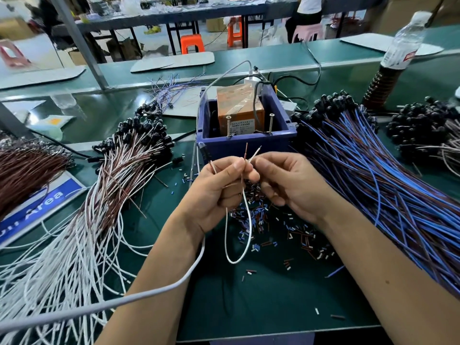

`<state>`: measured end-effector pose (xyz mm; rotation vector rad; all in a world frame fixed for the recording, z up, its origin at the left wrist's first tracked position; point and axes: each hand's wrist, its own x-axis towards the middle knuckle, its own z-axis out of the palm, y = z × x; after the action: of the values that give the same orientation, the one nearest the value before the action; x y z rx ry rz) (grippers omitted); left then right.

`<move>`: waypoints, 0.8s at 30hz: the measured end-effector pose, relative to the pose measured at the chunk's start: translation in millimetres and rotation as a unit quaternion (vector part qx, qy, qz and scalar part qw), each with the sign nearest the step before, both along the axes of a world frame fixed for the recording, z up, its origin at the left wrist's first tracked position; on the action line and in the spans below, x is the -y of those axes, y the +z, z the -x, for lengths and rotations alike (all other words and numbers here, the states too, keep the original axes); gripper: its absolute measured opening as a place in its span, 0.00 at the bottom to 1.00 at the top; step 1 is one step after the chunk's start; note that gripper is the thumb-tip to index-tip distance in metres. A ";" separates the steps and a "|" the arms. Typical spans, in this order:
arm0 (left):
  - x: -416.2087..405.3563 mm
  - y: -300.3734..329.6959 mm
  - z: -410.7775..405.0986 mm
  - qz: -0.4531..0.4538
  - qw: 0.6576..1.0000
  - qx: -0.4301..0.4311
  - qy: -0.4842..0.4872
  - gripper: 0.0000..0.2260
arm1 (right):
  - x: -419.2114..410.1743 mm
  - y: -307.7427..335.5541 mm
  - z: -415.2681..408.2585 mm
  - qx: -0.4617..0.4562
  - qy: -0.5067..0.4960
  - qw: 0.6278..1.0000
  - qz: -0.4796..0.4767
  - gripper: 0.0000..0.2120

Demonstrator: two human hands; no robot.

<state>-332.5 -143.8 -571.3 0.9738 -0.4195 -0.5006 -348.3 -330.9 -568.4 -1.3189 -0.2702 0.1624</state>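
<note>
1. My left hand [219,188] is closed narrow. Thumb and forefinger pinch the brown wire [246,151] just below its tip, and the other fingers are curled toward the palm.
2. My right hand [288,188] is closed just as narrow. Thumb and forefinger pinch the white wire [255,152] close to its stripped end.
3. Both wire tips stand up between my thumbs, splayed slightly apart and not touching each other.
4. Below my hands the white wire hangs in a loose loop above the green mat [273,290].
5. Far limit: the near wall of the blue box [246,144] lies just beyond the wire tips.
6. Beneath my hands: a pile of insulation offcuts [263,220] lies on the mat and thins out toward me.
7. Left limit: the white-and-brown bundle [99,207] fans out near my left forearm. A grey cable [161,288] runs against that forearm.
8. Right limit: the blue bundle [373,185] runs close along my right forearm.
9. Near limit: the table edge [273,331] crosses under both forearms.
10. Open room: the mat between my forearms, from the offcuts back to the table edge, carries only a few stray offcuts.
</note>
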 end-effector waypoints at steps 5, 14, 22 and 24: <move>3.2 -0.3 1.3 -0.004 1.000 0.017 0.006 0.11 | -6.4 0.3 1.7 0.018 -0.016 0.999 -0.030 0.06; 0.7 5.8 2.8 -0.036 0.982 0.092 0.161 0.09 | 4.6 7.1 -4.8 0.098 -0.163 0.979 -0.066 0.06; 16.9 2.1 6.5 -0.157 0.814 0.252 0.499 0.01 | 3.2 -2.8 -4.4 0.231 -0.372 0.890 0.126 0.06; 18.0 1.9 5.6 -0.169 0.788 0.252 0.535 0.02 | 2.3 -3.9 -4.1 0.247 -0.393 0.872 0.154 0.07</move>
<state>-338.1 -161.8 -569.4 1.5158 -0.1805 0.7750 -344.2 -333.3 -572.2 -1.6797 -0.1166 -0.8691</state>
